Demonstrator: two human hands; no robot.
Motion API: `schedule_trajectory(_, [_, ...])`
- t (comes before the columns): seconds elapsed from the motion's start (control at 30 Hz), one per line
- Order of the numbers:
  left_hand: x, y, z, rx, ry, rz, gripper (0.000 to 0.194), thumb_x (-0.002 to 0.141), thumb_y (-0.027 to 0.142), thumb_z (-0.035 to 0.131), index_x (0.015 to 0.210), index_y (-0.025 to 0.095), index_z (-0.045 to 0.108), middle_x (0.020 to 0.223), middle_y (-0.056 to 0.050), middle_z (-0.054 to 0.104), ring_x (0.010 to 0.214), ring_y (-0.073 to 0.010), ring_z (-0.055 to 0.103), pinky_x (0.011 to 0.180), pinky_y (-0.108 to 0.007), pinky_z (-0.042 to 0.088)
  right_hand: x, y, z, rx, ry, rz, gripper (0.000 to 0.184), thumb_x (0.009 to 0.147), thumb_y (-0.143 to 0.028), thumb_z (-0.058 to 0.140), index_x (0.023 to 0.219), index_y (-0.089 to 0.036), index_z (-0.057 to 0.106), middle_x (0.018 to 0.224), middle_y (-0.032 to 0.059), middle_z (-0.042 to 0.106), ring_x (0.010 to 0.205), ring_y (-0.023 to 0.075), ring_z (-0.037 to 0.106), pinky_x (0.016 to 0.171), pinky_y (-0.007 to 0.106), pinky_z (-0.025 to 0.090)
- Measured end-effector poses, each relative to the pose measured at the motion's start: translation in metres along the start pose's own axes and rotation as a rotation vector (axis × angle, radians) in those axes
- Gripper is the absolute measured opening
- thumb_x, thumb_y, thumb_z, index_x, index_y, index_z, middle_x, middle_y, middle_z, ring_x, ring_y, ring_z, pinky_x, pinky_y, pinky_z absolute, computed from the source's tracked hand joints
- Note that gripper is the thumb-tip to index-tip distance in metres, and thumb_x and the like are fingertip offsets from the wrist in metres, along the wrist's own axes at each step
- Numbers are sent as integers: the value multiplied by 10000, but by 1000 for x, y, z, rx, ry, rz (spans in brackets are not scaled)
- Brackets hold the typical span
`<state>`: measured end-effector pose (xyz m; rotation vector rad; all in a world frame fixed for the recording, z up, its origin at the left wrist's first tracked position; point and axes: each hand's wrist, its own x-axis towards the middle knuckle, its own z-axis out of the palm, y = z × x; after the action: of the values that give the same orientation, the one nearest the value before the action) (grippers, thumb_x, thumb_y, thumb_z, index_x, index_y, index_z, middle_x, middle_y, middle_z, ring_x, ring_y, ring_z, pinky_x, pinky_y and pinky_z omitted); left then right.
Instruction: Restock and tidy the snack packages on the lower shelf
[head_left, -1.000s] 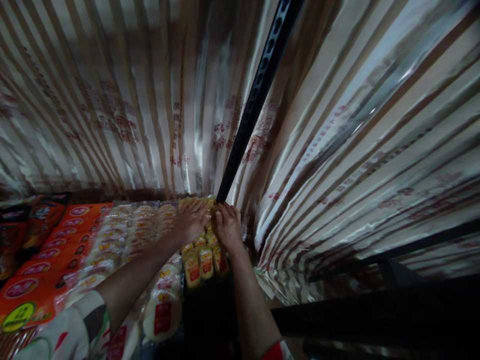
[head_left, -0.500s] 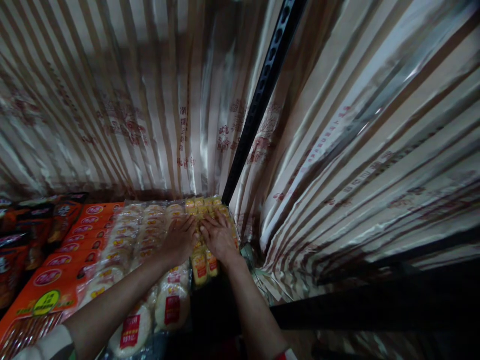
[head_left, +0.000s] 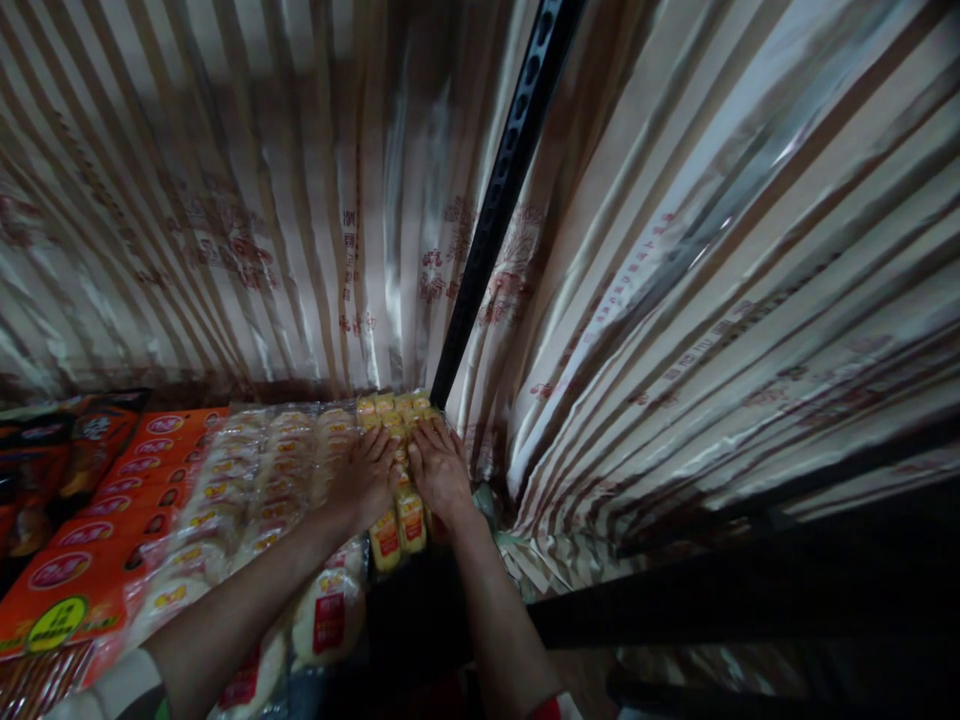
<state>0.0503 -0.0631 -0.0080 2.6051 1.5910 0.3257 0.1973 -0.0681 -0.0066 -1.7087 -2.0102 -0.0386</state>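
Observation:
My left hand (head_left: 366,478) and my right hand (head_left: 439,468) lie side by side, palms down, on a row of small yellow packets with red labels (head_left: 397,522) standing on a shelf. Fingers of both hands are stretched flat over the packet tops, pressing on them. To the left of the yellow packets stand rows of clear bags with pale round contents and red labels (head_left: 255,470).
Orange flat packs (head_left: 97,520) and dark packs (head_left: 45,460) fill the shelf's left part. A black perforated upright post (head_left: 510,170) rises behind the yellow packets. Striped shiny packaging (head_left: 712,300) covers the back and right. A dark shelf edge (head_left: 675,600) runs lower right.
Both hands slid back along the yellow packets from the far end, then forward a little again. The view shifted slightly.

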Motion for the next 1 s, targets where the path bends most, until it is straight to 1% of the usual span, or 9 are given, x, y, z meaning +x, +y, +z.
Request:
schedule_trajectory(0.07, [0, 0, -1, 8, -4, 21, 474, 934, 298, 245, 1328, 116, 435, 1425, -109, 388, 1358, -248, 254, 1095, -456, 233, 0, 2, 2, 13, 4, -7, 389, 933, -300, 323, 1216, -185, 565, 1306, 54, 540, 1309, 207, 351, 1093, 430, 228])
schedule_trajectory(0.13, [0, 1, -1, 13, 17, 31, 473, 931, 295, 255, 1320, 103, 446, 1424, -113, 387, 1361, -247, 248, 1102, -449, 228, 0, 4, 3, 38, 25, -4, 404, 936, -297, 309, 1219, -163, 564, 1303, 70, 542, 1297, 197, 372, 1093, 407, 254])
schedule_trajectory(0.27, [5, 10, 0, 7, 94, 58, 483, 928, 309, 262, 1342, 117, 417, 1456, -104, 329, 1372, -244, 216, 1107, -460, 219, -2, 12, 1, 62, 77, 37, 456, 938, -308, 289, 1278, -93, 503, 1363, 123, 469, 1313, 199, 350, 1078, 371, 308])
schedule_trajectory(0.43, [18, 19, 4, 0, 58, 60, 495, 927, 330, 266, 1341, 109, 422, 1442, -116, 347, 1361, -241, 251, 1111, -446, 213, 2, 14, 0, 52, 74, 80, 460, 942, -320, 285, 1303, -110, 477, 1364, 114, 470, 1340, 201, 303, 1087, 383, 289])
schedule_trajectory(0.63, [24, 19, 7, -5, 24, 67, 470, 926, 284, 251, 1327, 130, 443, 1416, -106, 396, 1341, -230, 300, 1100, -455, 229, 8, 12, 6, 79, 35, 78, 457, 946, -294, 264, 1255, -80, 524, 1299, 139, 532, 1268, 193, 415, 1075, 372, 306])
schedule_trajectory(0.73, [24, 16, 5, -15, 33, 76, 479, 931, 305, 249, 1336, 121, 426, 1414, -108, 399, 1342, -224, 296, 1104, -439, 230, 6, 13, 6, 97, 55, 82, 457, 942, -299, 270, 1265, -91, 517, 1321, 128, 514, 1295, 203, 377, 1083, 393, 296])
schedule_trajectory(0.87, [13, 7, -1, -16, 78, 56, 494, 936, 307, 237, 1361, 100, 376, 1436, -112, 366, 1356, -211, 262, 1113, -400, 228, -4, 10, -1, 104, 90, 68, 470, 944, -310, 258, 1306, -99, 472, 1389, 101, 440, 1360, 211, 255, 1103, 418, 261])
schedule_trajectory(0.93, [0, 2, -5, -7, 56, 35, 497, 936, 309, 239, 1364, 95, 369, 1450, -111, 341, 1366, -212, 233, 1122, -392, 209, -11, 7, -7, 106, 87, 34, 463, 947, -307, 252, 1298, -115, 484, 1397, 87, 432, 1361, 200, 254, 1105, 412, 261])
schedule_trajectory(1.0, [-14, 0, -9, 5, 6, 11, 502, 932, 319, 254, 1370, 98, 358, 1464, -108, 313, 1374, -218, 208, 1124, -397, 200, -17, 2, -12, 102, 75, 8, 458, 946, -308, 258, 1283, -115, 502, 1390, 87, 441, 1356, 199, 265, 1104, 411, 265])
